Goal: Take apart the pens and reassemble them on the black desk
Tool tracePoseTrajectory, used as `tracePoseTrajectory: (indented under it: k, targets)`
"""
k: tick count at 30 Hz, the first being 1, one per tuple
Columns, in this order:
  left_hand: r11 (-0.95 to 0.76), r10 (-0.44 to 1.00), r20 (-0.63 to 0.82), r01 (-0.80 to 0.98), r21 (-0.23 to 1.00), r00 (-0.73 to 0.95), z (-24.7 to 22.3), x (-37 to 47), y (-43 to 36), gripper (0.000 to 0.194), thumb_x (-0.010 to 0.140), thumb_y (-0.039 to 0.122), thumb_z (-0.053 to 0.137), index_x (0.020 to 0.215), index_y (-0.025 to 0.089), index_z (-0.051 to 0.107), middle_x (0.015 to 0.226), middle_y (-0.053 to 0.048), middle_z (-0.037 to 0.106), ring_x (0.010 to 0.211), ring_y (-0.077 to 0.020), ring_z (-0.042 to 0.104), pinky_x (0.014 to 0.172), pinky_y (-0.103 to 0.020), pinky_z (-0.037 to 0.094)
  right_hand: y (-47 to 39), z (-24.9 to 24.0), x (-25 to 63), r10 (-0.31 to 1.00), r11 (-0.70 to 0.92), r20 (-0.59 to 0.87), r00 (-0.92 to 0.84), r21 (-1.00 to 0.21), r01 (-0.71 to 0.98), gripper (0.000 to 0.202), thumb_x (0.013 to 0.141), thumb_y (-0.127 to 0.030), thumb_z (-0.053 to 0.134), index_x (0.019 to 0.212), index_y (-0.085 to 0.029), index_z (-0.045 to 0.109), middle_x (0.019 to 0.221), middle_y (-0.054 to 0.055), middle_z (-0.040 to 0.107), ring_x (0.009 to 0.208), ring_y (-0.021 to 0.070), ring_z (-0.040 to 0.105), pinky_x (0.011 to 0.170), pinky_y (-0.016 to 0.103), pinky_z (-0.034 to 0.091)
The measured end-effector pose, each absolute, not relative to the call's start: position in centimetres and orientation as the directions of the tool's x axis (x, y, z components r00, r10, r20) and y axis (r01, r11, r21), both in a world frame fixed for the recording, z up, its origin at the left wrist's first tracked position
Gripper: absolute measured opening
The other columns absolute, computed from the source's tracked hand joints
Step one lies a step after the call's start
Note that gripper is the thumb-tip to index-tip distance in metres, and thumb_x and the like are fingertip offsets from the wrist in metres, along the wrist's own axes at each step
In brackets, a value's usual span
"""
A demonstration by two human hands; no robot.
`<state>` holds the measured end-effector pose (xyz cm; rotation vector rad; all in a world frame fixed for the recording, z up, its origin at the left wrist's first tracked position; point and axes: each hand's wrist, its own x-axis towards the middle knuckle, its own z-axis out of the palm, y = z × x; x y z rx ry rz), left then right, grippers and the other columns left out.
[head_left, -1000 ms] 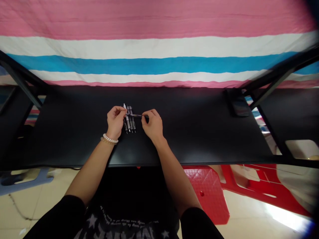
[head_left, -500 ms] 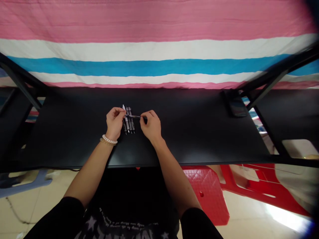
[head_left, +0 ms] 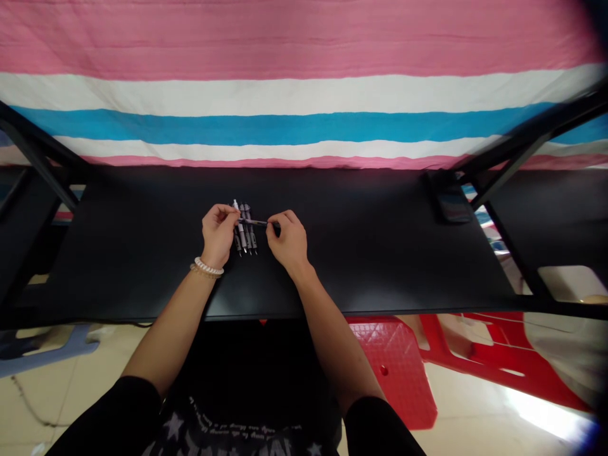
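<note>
Between my two hands a slim dark pen (head_left: 254, 222) is held level, crossing above a row of pens. My left hand (head_left: 220, 234) pinches its left end with thumb and fingertips. The right end is in the pinch of my right hand (head_left: 288, 237), whose fingers hide that tip. Under the held pen several pens (head_left: 248, 235) lie side by side on the black table (head_left: 370, 253), tips toward me. One of them has a white top; the others look grey and dark. My left fingers partly cover the leftmost pen.
A dark phone-like object (head_left: 449, 197) lies at the table's back right. Black metal frame bars (head_left: 513, 155) rise at both sides. Behind the table hangs a striped cloth (head_left: 304, 126). A red stool (head_left: 394, 373) stands below the front edge, right of my body.
</note>
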<state>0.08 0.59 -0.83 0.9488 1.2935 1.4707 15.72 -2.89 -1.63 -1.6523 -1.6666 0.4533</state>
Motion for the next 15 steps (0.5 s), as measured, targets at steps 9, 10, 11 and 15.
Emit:
tracePoseTrajectory:
  k: [9, 10, 11, 15]
  targets:
    - [-0.001, 0.959, -0.034, -0.125, 0.992, -0.280, -0.68, 0.12, 0.50, 0.012, 0.072, 0.006, 0.070, 0.070, 0.017, 0.064, 0.073, 0.000, 0.063, 0.060, -0.0080, 0.052, 0.058, -0.021, 0.038, -2.98, -1.41, 15.68, 0.966, 0.100, 0.238, 0.097, -0.694, 0.713, 0.014, 0.091, -0.018, 0.055, 0.091, -0.021, 0.068, 0.099, 0.008, 0.066, 0.091, 0.0214, 0.064, 0.082, 0.034, 0.050]
    - [-0.002, 0.959, -0.034, -0.128, 0.992, -0.280, -0.66, 0.13, 0.49, 0.012, 0.071, 0.007, 0.070, 0.070, 0.017, 0.064, 0.073, 0.000, 0.063, 0.060, -0.0079, 0.051, 0.057, -0.021, 0.038, -2.99, -1.40, 15.68, 0.967, 0.098, 0.235, 0.098, -0.696, 0.711, 0.014, 0.091, -0.018, 0.055, 0.091, -0.021, 0.068, 0.100, 0.008, 0.066, 0.091, 0.0213, 0.064, 0.082, 0.034, 0.050]
    - [-0.004, 0.960, -0.032, -0.130, 0.992, -0.279, -0.64, 0.14, 0.48, 0.012, 0.071, 0.007, 0.070, 0.070, 0.017, 0.064, 0.073, 0.000, 0.063, 0.060, -0.0079, 0.051, 0.057, -0.021, 0.038, -3.00, -1.38, 15.67, 0.967, 0.095, 0.233, 0.099, -0.697, 0.710, 0.014, 0.091, -0.019, 0.054, 0.091, -0.021, 0.069, 0.100, 0.008, 0.066, 0.090, 0.0211, 0.064, 0.082, 0.034, 0.050]
    - [-0.006, 0.960, -0.029, -0.124, 0.992, -0.278, -0.62, 0.16, 0.45, 0.012, 0.071, 0.007, 0.070, 0.070, 0.017, 0.063, 0.074, 0.000, 0.063, 0.059, -0.0079, 0.051, 0.057, -0.021, 0.039, -3.04, -1.28, 15.65, 0.969, 0.087, 0.226, 0.103, -0.697, 0.712, 0.015, 0.092, -0.019, 0.054, 0.092, -0.021, 0.069, 0.101, 0.008, 0.066, 0.089, 0.0207, 0.065, 0.081, 0.033, 0.050]
